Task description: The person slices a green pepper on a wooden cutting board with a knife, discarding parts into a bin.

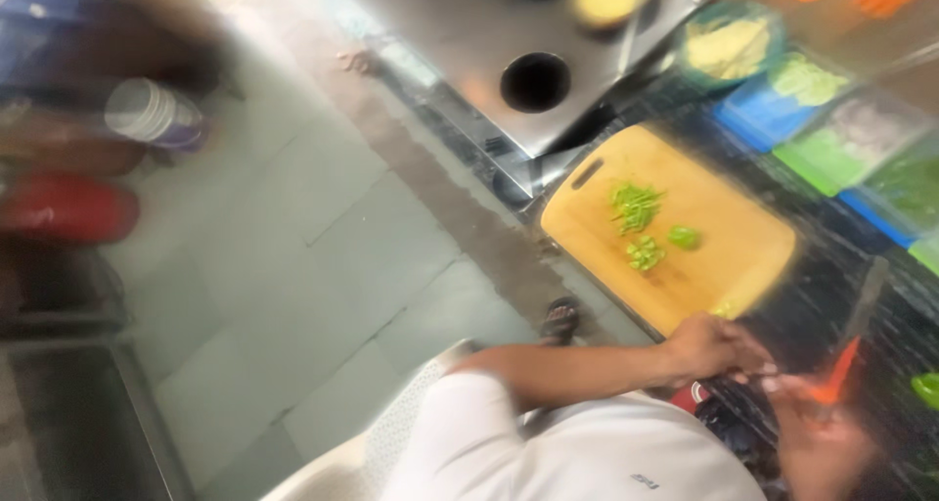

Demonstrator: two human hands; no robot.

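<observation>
Both hands meet at the dark worktop's near edge, just beside the yellow board bearing chopped green chillies. The right hand grips a knife by its orange handle, blade pointing away. The left hand rests beside it; blur hides its fingers.

a knife with an orange handle and a dark blade stands tilted, blade pointing up, over the dark tabletop just right of the yellow cutting board; its outline is blurred.
</observation>
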